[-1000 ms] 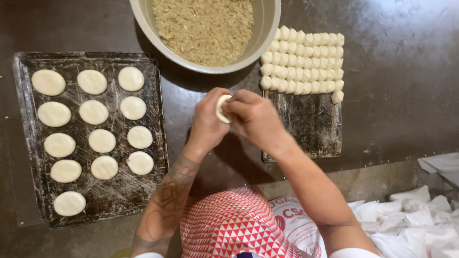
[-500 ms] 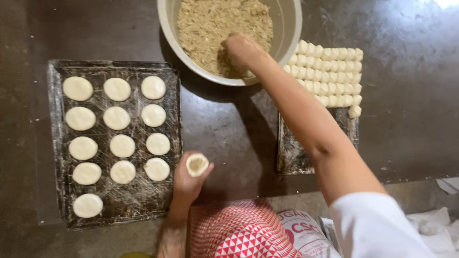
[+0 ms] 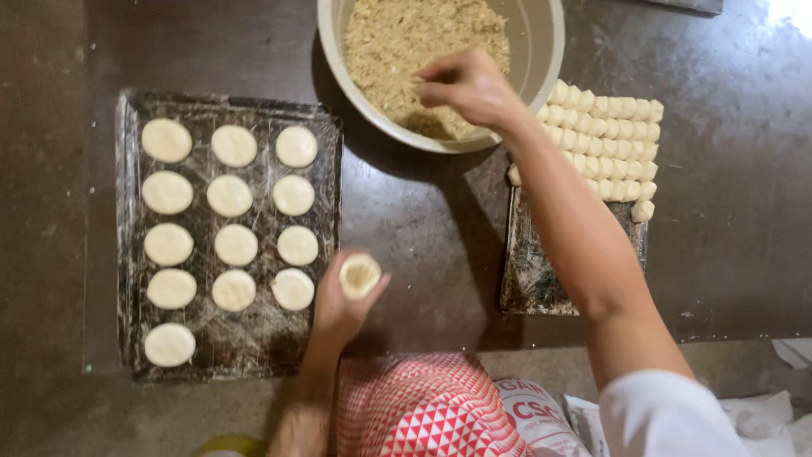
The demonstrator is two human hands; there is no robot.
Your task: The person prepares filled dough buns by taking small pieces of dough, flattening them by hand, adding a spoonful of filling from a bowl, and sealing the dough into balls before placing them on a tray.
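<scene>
The left hand (image 3: 342,300) cups a small round dough piece (image 3: 359,276) in curled fingers, held above the dark table (image 3: 423,220) just right of a floured tray (image 3: 326,135) carrying thirteen flattened dough rounds (image 3: 230,195). The right hand (image 3: 465,85) reaches into a pale bowl (image 3: 541,51) of crumbly brown filling (image 3: 389,42), fingertips pressed together, probably pinching some filling, though the grip is hard to see. Right of the bowl, a second tray (image 3: 533,271) bears tight rows of small dough balls (image 3: 613,140).
</scene>
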